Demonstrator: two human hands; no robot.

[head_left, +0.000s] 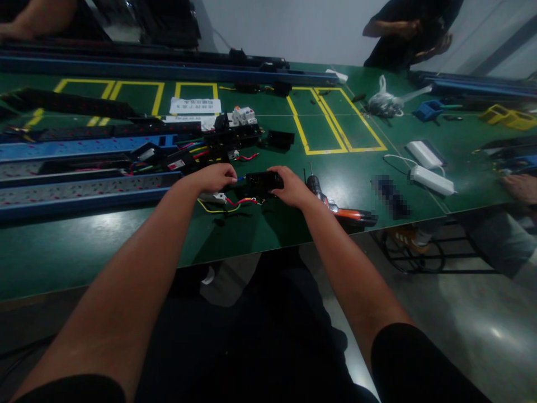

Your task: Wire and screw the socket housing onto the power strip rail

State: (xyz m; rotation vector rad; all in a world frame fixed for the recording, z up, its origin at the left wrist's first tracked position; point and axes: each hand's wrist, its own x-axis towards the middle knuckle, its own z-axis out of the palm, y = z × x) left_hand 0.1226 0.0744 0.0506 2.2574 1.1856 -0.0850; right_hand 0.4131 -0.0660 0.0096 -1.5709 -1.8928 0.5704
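Above the green table my right hand (288, 186) grips the right end of a small black housing (260, 183). My left hand (217, 178) is at the housing's left side, thumb and finger pinched on a thin blue wire (240, 179). Just below the housing lie red and yellow wires (241, 202) and a small white connector (215, 197). A drill with an orange and black handle (350, 214) rests to the right of my right hand.
Long blue rails (84, 196) with black parts fill the table's left side. White adapters (432, 179), yellow bins (507, 117) and a bundle of clear plastic (384, 104) are on the right. Other people stand across the table; another person's hand is at the right edge.
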